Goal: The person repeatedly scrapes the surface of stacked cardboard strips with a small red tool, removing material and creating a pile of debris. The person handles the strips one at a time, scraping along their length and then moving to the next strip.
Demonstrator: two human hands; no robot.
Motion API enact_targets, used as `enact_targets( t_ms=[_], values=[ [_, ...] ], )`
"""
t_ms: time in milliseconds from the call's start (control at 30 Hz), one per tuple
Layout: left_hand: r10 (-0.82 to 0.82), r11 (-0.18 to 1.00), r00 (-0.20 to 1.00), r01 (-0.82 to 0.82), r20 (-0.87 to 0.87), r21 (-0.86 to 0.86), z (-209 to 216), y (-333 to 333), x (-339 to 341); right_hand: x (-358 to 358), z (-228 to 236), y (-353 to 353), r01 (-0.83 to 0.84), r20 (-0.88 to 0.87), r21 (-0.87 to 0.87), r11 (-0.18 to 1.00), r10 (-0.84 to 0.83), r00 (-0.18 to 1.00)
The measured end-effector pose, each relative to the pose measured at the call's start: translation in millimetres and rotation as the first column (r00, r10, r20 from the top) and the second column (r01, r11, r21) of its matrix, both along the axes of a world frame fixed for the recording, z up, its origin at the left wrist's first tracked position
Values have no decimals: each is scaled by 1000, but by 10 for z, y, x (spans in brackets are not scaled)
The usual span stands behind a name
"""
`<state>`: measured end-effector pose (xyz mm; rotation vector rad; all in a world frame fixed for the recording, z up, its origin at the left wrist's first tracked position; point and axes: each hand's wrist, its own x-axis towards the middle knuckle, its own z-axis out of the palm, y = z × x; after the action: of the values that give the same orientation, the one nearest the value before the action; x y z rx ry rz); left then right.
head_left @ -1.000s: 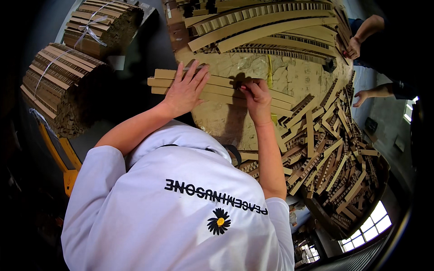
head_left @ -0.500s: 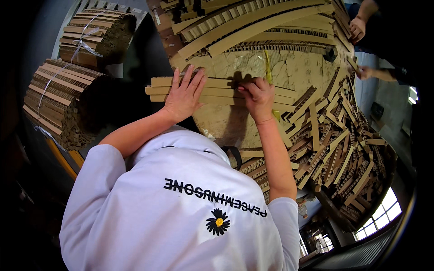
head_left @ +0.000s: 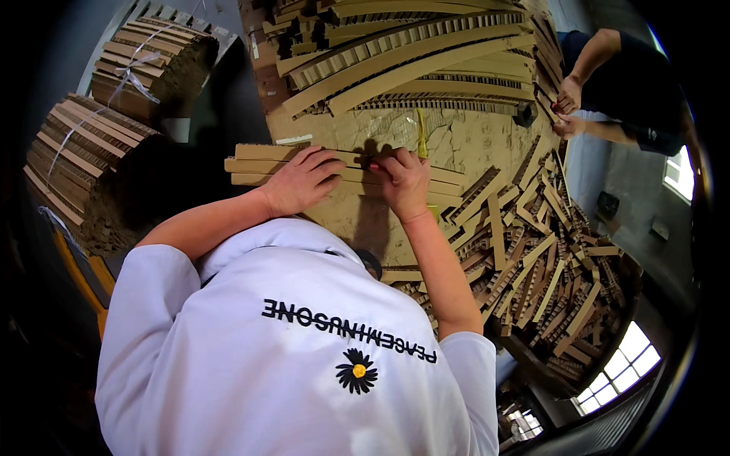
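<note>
Several long tan cardboard strips (head_left: 255,167) lie side by side across the table in front of me. My left hand (head_left: 304,181) rests on their left half, its fingers slightly bent and apart, pressing from above. Over the middle of the strips, my right hand (head_left: 403,180) is closed in a pinch. A small reddish spot shows at its fingertips, but what it holds is too hidden to name. Just beyond my left hand is a thin white strip (head_left: 294,140). The right ends of the cardboard strips (head_left: 447,182) stick out past my right hand.
Curved honeycomb cardboard pieces (head_left: 411,49) are stacked at the far side. A heap of short cardboard pieces (head_left: 532,266) covers the right of the table (head_left: 456,137). Tied cardboard bundles (head_left: 87,152) stand at left. Another person's hands (head_left: 569,110) work at the far right.
My left hand's fingers, spread flat before, are now more bent, and the white strip beyond them shows. The view has shifted slightly. The other person's hands have come together.
</note>
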<state>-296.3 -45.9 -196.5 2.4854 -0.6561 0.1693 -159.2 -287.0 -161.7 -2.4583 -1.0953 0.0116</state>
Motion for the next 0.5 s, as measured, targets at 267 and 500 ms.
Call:
enact_targets(
  t_ms=[267,500],
  values=[
    [36,989,998,-43,53,140,-125,-138,-24,-69,-32,57,42,58,40,998,-44,997],
    [159,985,987,-159,1,59,-124,-294,-65,-77,-10,-38,56,-4,57,997,-56,998]
  ],
)
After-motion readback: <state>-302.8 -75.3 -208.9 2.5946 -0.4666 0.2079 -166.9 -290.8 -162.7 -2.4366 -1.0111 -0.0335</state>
